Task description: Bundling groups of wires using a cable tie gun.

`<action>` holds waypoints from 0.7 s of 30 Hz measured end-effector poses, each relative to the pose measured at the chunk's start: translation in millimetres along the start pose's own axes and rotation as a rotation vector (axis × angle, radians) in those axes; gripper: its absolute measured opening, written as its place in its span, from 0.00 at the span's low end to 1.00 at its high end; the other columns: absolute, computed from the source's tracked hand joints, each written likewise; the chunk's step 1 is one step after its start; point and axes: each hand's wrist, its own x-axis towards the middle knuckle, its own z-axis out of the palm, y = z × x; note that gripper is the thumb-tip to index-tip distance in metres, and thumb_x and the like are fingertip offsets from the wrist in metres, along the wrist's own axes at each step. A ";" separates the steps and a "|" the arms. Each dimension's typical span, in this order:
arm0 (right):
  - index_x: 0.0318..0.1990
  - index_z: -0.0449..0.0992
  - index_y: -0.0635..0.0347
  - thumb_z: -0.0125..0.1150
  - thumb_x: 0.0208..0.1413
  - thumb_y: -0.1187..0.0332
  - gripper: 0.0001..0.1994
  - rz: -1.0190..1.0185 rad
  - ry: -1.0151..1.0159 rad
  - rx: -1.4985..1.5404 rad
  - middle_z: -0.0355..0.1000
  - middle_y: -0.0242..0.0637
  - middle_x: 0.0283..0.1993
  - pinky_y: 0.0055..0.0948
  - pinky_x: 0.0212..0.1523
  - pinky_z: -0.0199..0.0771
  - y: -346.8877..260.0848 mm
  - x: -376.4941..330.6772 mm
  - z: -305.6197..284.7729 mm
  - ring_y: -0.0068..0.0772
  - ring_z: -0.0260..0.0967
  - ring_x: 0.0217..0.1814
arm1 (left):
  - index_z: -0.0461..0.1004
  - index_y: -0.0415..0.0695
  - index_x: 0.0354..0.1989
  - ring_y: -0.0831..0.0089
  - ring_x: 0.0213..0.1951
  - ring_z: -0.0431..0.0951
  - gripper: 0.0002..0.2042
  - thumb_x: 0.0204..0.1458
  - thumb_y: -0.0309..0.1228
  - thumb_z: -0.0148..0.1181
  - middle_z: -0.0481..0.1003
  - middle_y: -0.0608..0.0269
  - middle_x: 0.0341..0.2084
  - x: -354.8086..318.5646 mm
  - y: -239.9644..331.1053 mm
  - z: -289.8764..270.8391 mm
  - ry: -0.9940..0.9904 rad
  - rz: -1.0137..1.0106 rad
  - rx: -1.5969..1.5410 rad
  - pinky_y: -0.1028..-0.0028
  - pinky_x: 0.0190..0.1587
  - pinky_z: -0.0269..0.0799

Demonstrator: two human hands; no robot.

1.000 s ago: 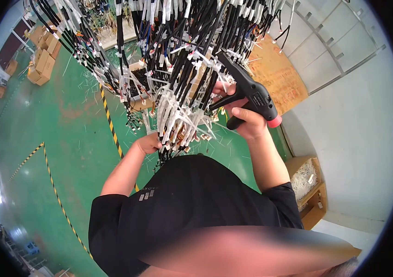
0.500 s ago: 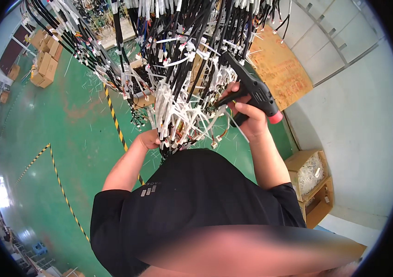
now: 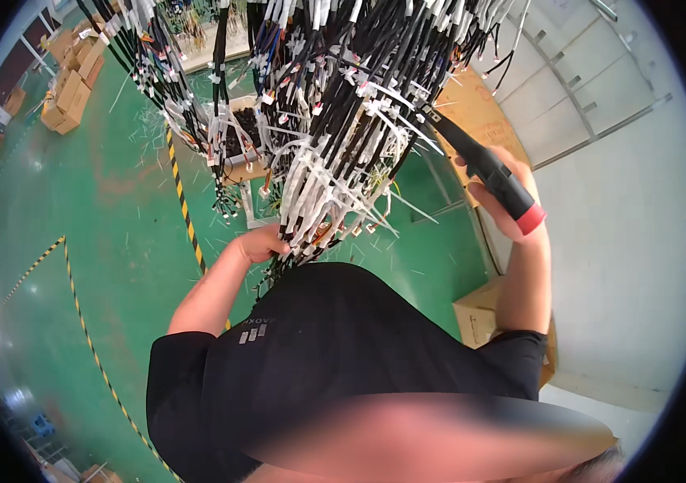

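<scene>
In right grip, black tool, near cables

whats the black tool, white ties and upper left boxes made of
Tool: probably moulded plastic, matte black, judging by its rounded body; its evenly red end cap may be plastic or rubber. White ties: likely smooth plastic, since the thin strips arc stiffly. Boxes: apparently cardboard, matte brown, judging by folded edges.
</scene>
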 end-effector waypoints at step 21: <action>0.50 0.76 0.59 0.64 0.47 0.73 0.19 0.093 -0.339 -0.586 0.78 0.48 0.42 0.48 0.49 0.75 -92.9 60.5 -7.0 0.59 0.75 0.49 | 0.66 0.36 0.70 0.68 0.61 0.72 0.43 0.43 0.35 0.79 0.75 0.59 0.62 -4.6 1.6 15.5 0.121 0.047 0.147 0.67 0.67 0.63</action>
